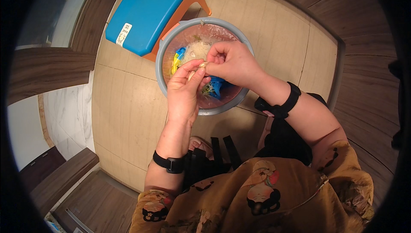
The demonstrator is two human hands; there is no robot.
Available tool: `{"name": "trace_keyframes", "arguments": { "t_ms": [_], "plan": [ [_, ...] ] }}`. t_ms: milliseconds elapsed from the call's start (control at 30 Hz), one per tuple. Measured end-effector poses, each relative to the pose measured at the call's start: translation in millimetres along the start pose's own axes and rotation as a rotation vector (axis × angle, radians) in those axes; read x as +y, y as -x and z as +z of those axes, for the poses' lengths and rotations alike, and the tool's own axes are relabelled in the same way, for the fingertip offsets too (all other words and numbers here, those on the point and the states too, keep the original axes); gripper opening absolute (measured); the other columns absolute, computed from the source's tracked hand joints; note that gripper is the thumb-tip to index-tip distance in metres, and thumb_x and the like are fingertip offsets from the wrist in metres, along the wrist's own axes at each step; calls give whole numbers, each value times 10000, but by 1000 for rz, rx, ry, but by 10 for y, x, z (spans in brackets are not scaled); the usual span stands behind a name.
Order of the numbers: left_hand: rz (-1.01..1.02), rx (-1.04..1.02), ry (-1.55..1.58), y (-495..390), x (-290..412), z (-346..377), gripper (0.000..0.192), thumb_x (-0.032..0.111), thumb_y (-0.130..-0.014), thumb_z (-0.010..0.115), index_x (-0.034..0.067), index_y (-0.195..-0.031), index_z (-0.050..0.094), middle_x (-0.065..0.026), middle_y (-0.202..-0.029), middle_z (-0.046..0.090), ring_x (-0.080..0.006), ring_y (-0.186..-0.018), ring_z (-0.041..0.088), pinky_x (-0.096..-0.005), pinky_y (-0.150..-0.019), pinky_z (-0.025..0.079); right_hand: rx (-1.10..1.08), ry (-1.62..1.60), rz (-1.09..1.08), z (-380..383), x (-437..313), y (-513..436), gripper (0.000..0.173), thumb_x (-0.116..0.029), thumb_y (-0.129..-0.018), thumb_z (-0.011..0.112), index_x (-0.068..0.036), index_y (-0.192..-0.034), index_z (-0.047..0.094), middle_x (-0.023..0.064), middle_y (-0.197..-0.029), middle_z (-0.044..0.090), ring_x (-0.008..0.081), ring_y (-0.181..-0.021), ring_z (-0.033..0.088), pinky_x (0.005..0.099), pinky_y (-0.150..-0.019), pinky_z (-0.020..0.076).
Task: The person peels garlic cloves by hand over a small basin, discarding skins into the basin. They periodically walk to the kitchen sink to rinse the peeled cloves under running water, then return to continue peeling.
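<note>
Both of my hands are raised over a round trash bin (162, 82) with a grey rim. My left hand (186, 88) pinches a small pale piece, which looks like a garlic clove (203, 65), between thumb and fingertips. A second pale piece (191, 75) lies against its curled fingers. My right hand (234, 62) touches the upper piece from the right, thumb and forefinger closed on its edge. Inside the bin, below the hands, are whitish stringy waste (196, 50), a yellow and blue wrapper (177, 61) and a blue plastic bag (217, 87).
A stool with a blue top (151, 8) and orange legs stands at the bin's upper left. Wood-grain cabinet fronts (366, 82) line the right side, and more wood-grain panels (48, 69) are at the left. My foot in a pink slipper (200, 144) is on the tiled floor (125, 111) below the bin.
</note>
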State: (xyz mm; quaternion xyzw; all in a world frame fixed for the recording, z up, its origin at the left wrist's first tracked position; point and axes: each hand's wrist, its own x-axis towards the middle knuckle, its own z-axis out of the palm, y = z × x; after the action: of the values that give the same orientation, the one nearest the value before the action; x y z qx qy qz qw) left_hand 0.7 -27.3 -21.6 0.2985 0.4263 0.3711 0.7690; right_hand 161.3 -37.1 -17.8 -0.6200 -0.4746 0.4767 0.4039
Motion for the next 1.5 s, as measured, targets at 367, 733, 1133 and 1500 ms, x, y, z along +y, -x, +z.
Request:
{"name": "trace_keyframes", "arguments": {
  "t_ms": [367, 733, 1133, 1500],
  "plan": [
    [-59, -26, 204, -26, 86, -59, 318, 89, -942, 530, -25, -1239, 508, -136, -1088, 625, -136, -861, 637, -222, -759, 542, -3, -60, -107, -99, 94, -59, 85, -87, -729, 673, -14, -773, 675, 35, -667, 626, 98, -627, 578, 242, -635, 478],
    [-48, 44, -35, -20, 45, -25, 272, 22, -897, 584, -45, -1161, 585, -117, -1033, 643, -144, -886, 637, -236, -806, 532, -99, 56, -3, -110, -11, -19, 166, -164, -724, 702, -19, -803, 714, 71, -699, 673, 114, -646, 619, 244, -631, 487],
    [-57, 52, -12, 17, 90, 42, 270, 40, -910, 569, -33, -1170, 582, -107, -1046, 636, -131, -891, 626, -229, -804, 533, 7, -78, -37, -11, 69, 29, 170, -157, -705, 719, -3, -775, 699, 86, -680, 672, 118, -630, 634, 252, -622, 503],
    [7, 8, 66, 15, 34, 6, 229, 30, -905, 573, -25, -1127, 559, -83, -1019, 623, -127, -905, 623, -224, -818, 536, -1, 3, -112, -38, -85, 91, 129, -106, -767, 709, -5, -848, 709, 38, -725, 663, 56, -644, 580, 212, -596, 470]
  ]
}}
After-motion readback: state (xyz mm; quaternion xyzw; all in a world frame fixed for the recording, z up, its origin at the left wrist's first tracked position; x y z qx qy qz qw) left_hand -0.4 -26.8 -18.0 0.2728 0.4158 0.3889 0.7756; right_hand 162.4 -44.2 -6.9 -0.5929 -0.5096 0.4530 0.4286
